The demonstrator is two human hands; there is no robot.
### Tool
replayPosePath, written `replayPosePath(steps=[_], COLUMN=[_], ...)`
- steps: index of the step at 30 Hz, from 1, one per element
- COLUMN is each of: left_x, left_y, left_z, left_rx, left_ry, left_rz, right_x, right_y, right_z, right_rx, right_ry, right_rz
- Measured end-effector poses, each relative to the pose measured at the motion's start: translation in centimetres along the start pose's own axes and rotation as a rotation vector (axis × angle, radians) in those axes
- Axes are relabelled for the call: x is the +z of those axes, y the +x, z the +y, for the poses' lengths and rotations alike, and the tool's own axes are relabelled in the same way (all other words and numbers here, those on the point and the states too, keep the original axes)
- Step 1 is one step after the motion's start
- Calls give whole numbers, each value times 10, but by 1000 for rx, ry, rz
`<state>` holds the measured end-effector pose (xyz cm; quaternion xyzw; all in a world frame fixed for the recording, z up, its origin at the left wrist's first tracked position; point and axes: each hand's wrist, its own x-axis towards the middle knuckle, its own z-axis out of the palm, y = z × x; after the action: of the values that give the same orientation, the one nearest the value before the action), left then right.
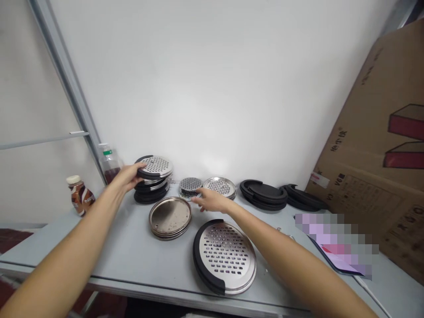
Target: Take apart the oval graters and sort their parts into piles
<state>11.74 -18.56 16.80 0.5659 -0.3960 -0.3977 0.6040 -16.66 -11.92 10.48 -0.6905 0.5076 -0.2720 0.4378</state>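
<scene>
The left hand is clamped on the edge of a black-rimmed, perforated metal disc atop the left stack. The right hand, well apart, has loosely spread fingers beside small perforated discs; contact is unclear. A clear bottle contains dark red liquid. Smooth round plates rest on the surface. The cardboard box reads "V6".
</scene>
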Motion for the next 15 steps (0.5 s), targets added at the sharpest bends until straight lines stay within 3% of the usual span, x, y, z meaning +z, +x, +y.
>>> replayPosePath(steps=[3,9,12,15], left_x=[17,61,69,71], left_y=[-43,-123,-147,-168], left_z=[-11,-24,-30,-39], left_rx=[25,71,87,204], left_ry=[-74,-224,-122,20], left_rz=[-172,-398,-432,-416], right_x=[-13,-30,-39,-48], right_y=[-1,-24,-46,-65], right_z=[-11,-18,-7,6], right_rx=[-126,-100,-150,-172], right_ry=[73,516,610,662], right_rz=[274,277,301,359])
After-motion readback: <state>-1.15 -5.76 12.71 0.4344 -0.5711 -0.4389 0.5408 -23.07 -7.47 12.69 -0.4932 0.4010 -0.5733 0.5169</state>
